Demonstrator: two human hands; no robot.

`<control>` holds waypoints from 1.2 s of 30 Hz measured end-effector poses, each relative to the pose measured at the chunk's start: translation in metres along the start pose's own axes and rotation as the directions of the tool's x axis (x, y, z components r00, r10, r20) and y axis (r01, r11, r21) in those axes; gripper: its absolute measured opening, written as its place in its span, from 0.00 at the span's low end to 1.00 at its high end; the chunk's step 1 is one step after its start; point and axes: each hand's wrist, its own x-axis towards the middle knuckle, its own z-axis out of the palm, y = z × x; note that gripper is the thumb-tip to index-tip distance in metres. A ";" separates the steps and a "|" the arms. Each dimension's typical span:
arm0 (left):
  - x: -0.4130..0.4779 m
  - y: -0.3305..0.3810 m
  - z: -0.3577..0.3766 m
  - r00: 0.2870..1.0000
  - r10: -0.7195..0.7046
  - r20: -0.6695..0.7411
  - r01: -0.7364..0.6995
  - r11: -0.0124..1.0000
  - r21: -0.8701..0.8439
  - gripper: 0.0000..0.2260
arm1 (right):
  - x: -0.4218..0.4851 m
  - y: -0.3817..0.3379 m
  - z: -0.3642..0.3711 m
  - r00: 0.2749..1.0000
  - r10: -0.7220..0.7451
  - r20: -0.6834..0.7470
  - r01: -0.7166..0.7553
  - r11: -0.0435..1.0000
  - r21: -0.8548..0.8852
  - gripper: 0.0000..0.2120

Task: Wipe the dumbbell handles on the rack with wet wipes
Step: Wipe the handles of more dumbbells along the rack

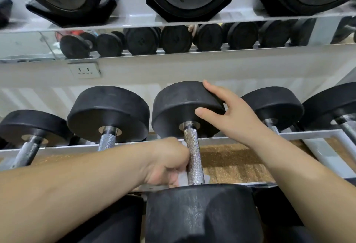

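Matt rubber, bright knurled steel

The centre dumbbell's handle (193, 156) is rough knurled shiny metal; its heads (185, 106) are matt black rubber; the rack rail (308, 133) is smooth, pale painted metal.

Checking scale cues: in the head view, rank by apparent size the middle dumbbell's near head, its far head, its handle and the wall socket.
1. near head, though nearness to the camera inflates it
2. far head
3. handle
4. wall socket

Left hand (167, 162) fisted round a wipe (181, 178), knuckles up, reaching in from lower left. Right hand (231, 116) extended from lower right, fingers (213, 92) straight and spread, thumb pointing left.
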 end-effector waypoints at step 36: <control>-0.005 0.001 0.020 0.964 0.102 -0.244 -0.056 0.980 0.190 0.11 | 0.001 -0.001 0.001 1.000 -0.010 -0.015 0.010 1.000 0.012 0.35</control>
